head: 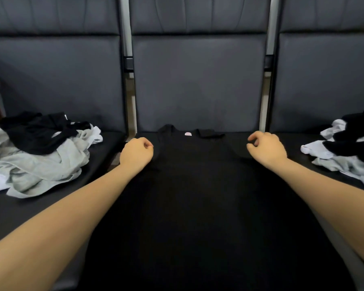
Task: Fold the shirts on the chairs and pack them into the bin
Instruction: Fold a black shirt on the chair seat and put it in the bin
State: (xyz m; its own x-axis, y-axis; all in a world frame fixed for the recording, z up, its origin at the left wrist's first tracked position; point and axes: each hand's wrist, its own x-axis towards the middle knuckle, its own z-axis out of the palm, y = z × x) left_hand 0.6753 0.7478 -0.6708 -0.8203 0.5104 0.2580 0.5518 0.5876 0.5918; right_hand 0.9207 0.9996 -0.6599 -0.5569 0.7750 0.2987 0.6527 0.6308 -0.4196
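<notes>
A black sleeveless shirt [198, 185] lies spread flat on the middle chair seat, with its neck and a small pink label [187, 134] toward the backrest. My left hand [137, 153] is curled closed at the shirt's left shoulder edge and seems to pinch the fabric. At the right shoulder edge my right hand [268, 148] has its thumb and fingers curled onto the cloth. Both forearms reach in from the bottom corners. No bin is in view.
A heap of grey, black and white shirts [36, 156] lies on the left chair seat. Another heap of black, white and grey shirts [345, 152] lies on the right seat. Dark padded backrests [198, 80] stand behind, with metal frame gaps between the chairs.
</notes>
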